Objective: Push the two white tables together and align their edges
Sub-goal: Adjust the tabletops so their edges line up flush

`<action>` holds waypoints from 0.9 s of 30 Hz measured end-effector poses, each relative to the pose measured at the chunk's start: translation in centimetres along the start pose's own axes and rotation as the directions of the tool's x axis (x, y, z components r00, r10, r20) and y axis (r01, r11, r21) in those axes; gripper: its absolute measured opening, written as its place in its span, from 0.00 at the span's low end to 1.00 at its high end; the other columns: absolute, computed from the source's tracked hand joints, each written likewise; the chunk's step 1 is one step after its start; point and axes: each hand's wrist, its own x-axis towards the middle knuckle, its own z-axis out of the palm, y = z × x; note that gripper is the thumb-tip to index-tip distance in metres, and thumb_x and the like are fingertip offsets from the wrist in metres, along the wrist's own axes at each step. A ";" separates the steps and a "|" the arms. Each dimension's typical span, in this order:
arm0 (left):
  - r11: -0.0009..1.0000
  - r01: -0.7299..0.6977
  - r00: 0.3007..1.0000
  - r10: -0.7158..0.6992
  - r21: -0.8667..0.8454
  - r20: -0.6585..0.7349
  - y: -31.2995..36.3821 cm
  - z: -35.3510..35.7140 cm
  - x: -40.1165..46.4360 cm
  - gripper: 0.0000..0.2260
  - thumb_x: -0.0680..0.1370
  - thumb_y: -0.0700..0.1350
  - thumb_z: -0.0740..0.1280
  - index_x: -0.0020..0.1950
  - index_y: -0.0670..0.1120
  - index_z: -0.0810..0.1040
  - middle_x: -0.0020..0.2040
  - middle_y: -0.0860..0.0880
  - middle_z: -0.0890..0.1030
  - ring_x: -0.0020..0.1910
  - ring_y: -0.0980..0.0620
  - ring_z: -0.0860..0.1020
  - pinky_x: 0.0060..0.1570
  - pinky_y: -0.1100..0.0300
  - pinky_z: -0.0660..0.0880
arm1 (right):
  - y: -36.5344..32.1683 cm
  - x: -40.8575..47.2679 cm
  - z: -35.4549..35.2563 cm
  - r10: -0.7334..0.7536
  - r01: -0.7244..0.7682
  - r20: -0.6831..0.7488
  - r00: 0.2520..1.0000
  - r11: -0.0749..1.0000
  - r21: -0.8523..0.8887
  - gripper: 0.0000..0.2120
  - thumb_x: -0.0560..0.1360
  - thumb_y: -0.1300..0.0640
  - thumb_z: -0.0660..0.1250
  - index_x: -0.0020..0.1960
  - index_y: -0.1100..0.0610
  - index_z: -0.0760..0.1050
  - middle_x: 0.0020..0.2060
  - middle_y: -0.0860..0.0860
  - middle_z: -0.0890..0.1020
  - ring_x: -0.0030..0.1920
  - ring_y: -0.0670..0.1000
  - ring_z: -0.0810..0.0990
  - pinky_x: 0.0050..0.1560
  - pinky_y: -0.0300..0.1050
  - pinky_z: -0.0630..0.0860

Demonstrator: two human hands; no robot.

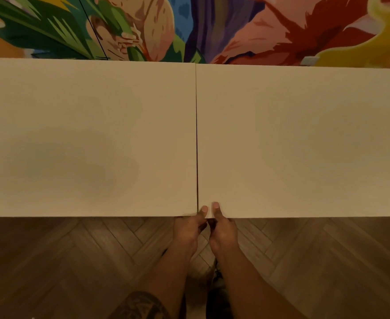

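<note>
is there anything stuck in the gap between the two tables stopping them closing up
Nothing visible. The left table and right table sit side by side with only a thin dark seam between them, and both tops are bare. The left hand and right hand grip the near edge at the seam.

Two white tables are being carried by a herringbone wood floor (74, 261). The left table (85, 139) and the right table (304, 139) are being held side by side, parted only by a thin dark seam, with near edges almost level. Nothing but two thumbs is being borne on the right table's near corner.
</note>
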 end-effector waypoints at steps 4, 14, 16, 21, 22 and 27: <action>1.000 -0.018 1.000 0.018 -0.009 0.002 -0.2 -0.1 0.3 0.21 0.69 0.42 0.83 0.55 0.33 0.82 0.52 0.37 0.87 0.51 0.44 0.86 0.49 0.56 0.82 | 0.2 0.1 0.2 -0.028 0.028 -0.004 1.000 1.000 0.011 0.24 0.75 0.57 0.77 0.67 0.65 0.78 0.60 0.61 0.84 0.58 0.59 0.84 0.46 0.48 0.84; 0.997 -0.039 0.999 0.037 -0.060 -0.023 -0.5 0.0 0.8 0.33 0.65 0.45 0.84 0.65 0.33 0.78 0.57 0.35 0.85 0.54 0.40 0.86 0.58 0.43 0.83 | 0.3 0.9 1.1 -0.010 0.010 -0.063 0.998 1.000 -0.001 0.22 0.75 0.57 0.77 0.65 0.65 0.79 0.58 0.62 0.85 0.54 0.59 0.85 0.36 0.44 0.83; 0.997 -0.047 0.999 0.045 -0.061 -0.022 -0.5 0.0 0.8 0.32 0.63 0.46 0.85 0.60 0.34 0.81 0.54 0.36 0.87 0.51 0.41 0.87 0.58 0.44 0.83 | 0.3 0.9 1.3 -0.007 0.007 -0.068 0.998 1.000 -0.006 0.22 0.75 0.57 0.77 0.65 0.65 0.79 0.58 0.62 0.85 0.55 0.59 0.85 0.39 0.46 0.83; 0.997 -0.065 0.998 0.063 -0.051 -0.029 -0.6 0.0 1.1 0.32 0.57 0.50 0.86 0.55 0.37 0.82 0.53 0.38 0.87 0.50 0.42 0.87 0.53 0.49 0.84 | 0.1 1.0 1.4 -0.013 0.010 -0.056 0.998 0.999 -0.045 0.22 0.75 0.55 0.77 0.63 0.67 0.80 0.57 0.62 0.85 0.56 0.60 0.85 0.44 0.48 0.83; 0.996 -0.071 0.997 0.070 -0.045 -0.029 -0.5 0.0 1.2 0.31 0.56 0.50 0.86 0.54 0.38 0.82 0.52 0.38 0.87 0.50 0.42 0.88 0.53 0.49 0.84 | 0.2 0.9 1.3 -0.017 0.014 -0.051 0.999 0.999 -0.047 0.22 0.75 0.55 0.77 0.63 0.67 0.80 0.57 0.62 0.85 0.56 0.60 0.85 0.46 0.49 0.83; 0.997 -0.060 0.998 0.059 -0.043 -0.013 -0.4 -0.3 0.9 0.23 0.65 0.47 0.84 0.54 0.38 0.82 0.53 0.38 0.87 0.50 0.42 0.88 0.54 0.49 0.84 | 0.2 0.5 1.0 -0.041 0.041 -0.019 0.999 0.999 -0.032 0.22 0.75 0.55 0.77 0.63 0.67 0.81 0.55 0.61 0.86 0.55 0.59 0.86 0.50 0.51 0.84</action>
